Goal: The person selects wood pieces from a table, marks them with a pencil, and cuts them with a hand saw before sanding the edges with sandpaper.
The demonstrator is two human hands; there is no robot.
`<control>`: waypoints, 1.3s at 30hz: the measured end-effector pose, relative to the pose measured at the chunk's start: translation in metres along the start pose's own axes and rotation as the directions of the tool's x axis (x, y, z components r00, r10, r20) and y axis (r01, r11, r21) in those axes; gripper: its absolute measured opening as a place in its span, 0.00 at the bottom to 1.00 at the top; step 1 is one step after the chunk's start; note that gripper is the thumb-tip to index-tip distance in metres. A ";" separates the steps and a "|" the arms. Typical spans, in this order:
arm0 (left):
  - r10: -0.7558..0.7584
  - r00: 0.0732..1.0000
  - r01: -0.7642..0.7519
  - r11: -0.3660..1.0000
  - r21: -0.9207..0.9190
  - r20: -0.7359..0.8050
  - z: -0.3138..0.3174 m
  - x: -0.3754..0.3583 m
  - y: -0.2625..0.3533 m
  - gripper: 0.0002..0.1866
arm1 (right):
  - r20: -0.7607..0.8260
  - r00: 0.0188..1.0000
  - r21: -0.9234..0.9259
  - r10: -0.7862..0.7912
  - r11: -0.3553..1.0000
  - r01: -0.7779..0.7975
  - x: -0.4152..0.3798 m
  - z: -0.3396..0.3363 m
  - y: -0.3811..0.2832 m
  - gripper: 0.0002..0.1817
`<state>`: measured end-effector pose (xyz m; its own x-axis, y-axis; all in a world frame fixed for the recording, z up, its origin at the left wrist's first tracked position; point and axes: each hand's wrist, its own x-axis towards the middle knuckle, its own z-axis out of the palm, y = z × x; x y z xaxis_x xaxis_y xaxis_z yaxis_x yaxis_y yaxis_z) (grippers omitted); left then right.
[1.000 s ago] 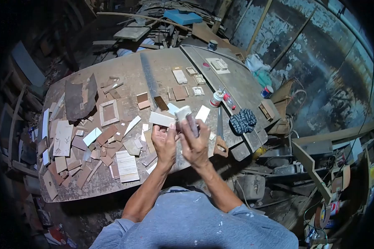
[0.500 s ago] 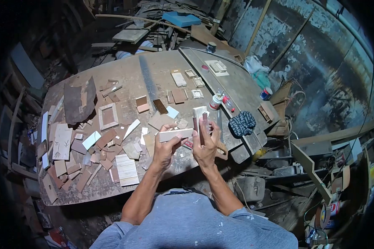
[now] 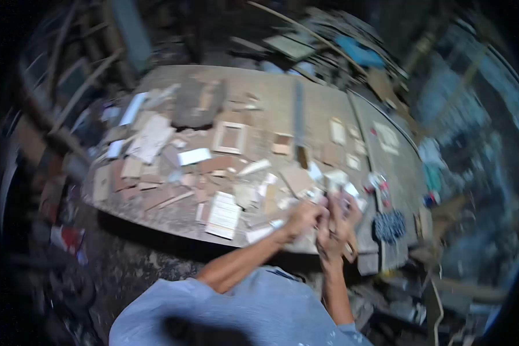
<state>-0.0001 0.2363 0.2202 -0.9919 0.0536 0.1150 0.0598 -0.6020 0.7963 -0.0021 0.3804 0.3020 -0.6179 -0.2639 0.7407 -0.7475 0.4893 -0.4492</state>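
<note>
Motion blurs this view. My right hand (image 3: 337,233) is raised over the front of the table with its fingers closed around small wooden pieces (image 3: 335,182), whose pale end sticks up above the fingertips. My left hand (image 3: 304,219) is right beside it, fingers curled in toward the right hand's fingers; what they pinch is smeared and I cannot tell what it is. Beside my left forearm, a pale strip (image 3: 260,232) lies near the table's front edge. Left of that is a white lined panel (image 3: 222,215).
Wood offcuts cover the left half of the table (image 3: 259,86), around a small wooden frame (image 3: 231,137) and a dark slab (image 3: 197,104). To the right are a red-and-white jar (image 3: 372,182), a bottle (image 3: 384,199) and a dark patterned cloth bundle (image 3: 389,226). Scrap wood is piled behind.
The head view has swung left, so the table sits further right. My left hand has gone from the flat wooden piece to the right hand's fingers; a pale strip now lies near the table's edge.
</note>
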 end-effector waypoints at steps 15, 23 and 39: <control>0.099 0.991 -0.110 0.987 -0.117 -0.094 0.030 0.002 0.042 0.25 | -0.043 0.996 -0.100 -0.077 0.992 0.072 0.023 0.013 0.001 0.27; 0.189 0.975 -0.202 0.973 -0.110 -0.117 0.037 -0.006 0.050 0.23 | -0.097 0.995 -0.050 -0.030 0.998 0.026 0.016 0.023 0.016 0.27; 0.220 0.968 -0.145 0.881 0.451 -0.118 0.022 -0.017 0.062 0.18 | 0.117 0.993 0.098 0.011 0.995 -0.023 0.004 -0.008 0.000 0.26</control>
<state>0.0227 0.2158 0.2806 -0.9606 -0.1743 0.2164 0.2470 -0.1786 0.9524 -0.0027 0.3863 0.3084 -0.6506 -0.3534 0.6722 -0.7533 0.4118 -0.5127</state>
